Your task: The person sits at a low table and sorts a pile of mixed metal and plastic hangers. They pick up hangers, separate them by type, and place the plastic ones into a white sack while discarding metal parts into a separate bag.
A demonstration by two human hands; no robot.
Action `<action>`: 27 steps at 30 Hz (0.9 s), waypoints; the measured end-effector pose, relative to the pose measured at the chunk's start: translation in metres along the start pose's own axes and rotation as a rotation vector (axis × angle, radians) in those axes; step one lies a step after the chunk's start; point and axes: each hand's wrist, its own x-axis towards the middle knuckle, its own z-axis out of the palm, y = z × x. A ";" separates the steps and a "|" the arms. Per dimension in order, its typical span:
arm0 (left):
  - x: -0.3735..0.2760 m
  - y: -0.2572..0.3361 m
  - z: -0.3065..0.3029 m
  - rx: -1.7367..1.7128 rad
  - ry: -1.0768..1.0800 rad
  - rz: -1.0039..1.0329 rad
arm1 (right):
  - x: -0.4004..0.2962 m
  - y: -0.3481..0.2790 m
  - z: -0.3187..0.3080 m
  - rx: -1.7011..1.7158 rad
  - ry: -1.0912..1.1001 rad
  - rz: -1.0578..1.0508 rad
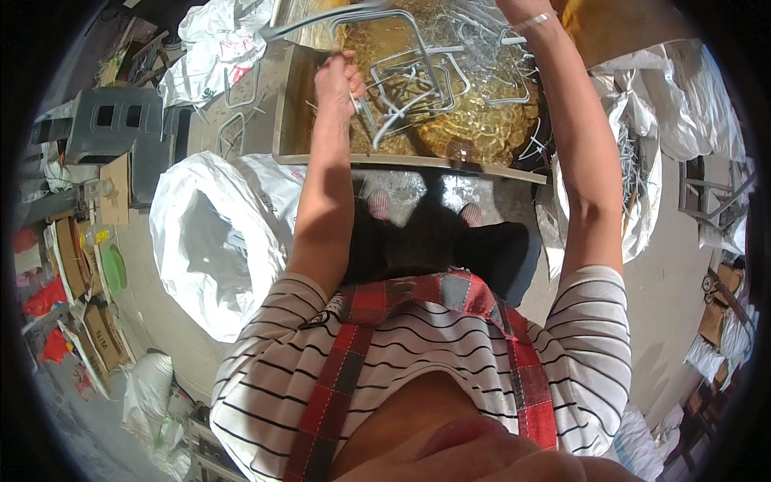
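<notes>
Over the left part of a metal-rimmed trough [421, 161], my left hand [341, 78] is closed on thin, pale grey bent rods that reach up and to the right. Grey bent frames [449, 90] and loose short rods [400, 114] lie in the trough, in clear liquid over a brownish bottom. My right hand [525, 8] is at the upper edge of the view, near a clump of clear, shiny material [476, 36]. Its fingers are cut off by the edge, so what it holds cannot be told.
An opened white woven sack [217, 241] stands at the lower left of the trough. Another white sack [641, 211], filled with grey pieces, stands at the right. Bent frames [241, 90] lie left of the trough. A dark grey plastic stool [114, 126] is farther left.
</notes>
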 end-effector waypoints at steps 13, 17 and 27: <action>0.013 0.006 -0.007 0.145 0.142 0.284 | -0.069 0.295 -0.077 -1.475 -0.091 0.495; 0.017 0.006 -0.007 0.110 0.166 0.187 | -0.072 0.364 -0.072 -1.589 0.041 0.482; 0.028 -0.032 0.042 0.474 0.182 0.139 | -0.096 0.243 -0.133 -1.291 0.148 0.687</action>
